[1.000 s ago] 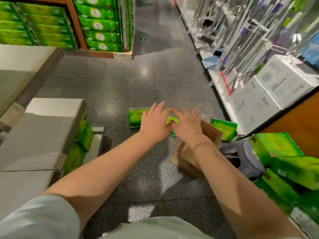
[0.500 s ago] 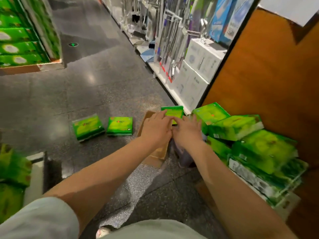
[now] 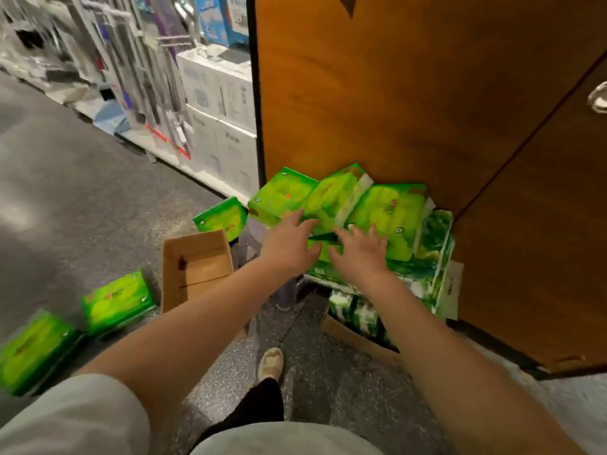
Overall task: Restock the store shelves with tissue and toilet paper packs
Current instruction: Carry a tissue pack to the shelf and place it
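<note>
Speckled grey floor (image 3: pixel 82 198) runs along a store aisle, and a tall orange-brown wooden panel (image 3: pixel 394 93) stands as the landmark at the aisle's end. Against the foot of that panel lies a loose heap of green tissue packs (image 3: pixel 391 211), tilted at different angles and leaning on one another, some resting on a low cardboard tray (image 3: pixel 354 339) on the floor. Both of the person's hands are over the near side of this heap. The left hand (image 3: pixel 289 244) has its fingers stretched out and lying on the packs; the right hand (image 3: pixel 359 254) is spread the same way just beside it, fingers straight and apart. Neither hand has a curled grip on anything, and a small green pack shows between them, touched by both.

Just left of the panel's foot, one single green pack (image 3: pixel 221 218) lies on the floor, and nearer the person an open cardboard box (image 3: pixel 197 267) stands beside it. Farther left of the panel, well apart from the heap, two more green packs (image 3: pixel 118 300) lie flat on the floor. Behind the panel's left edge, white boxes (image 3: pixel 223 126) are stacked on a shelf, with blurred hanging goods beyond them.
</note>
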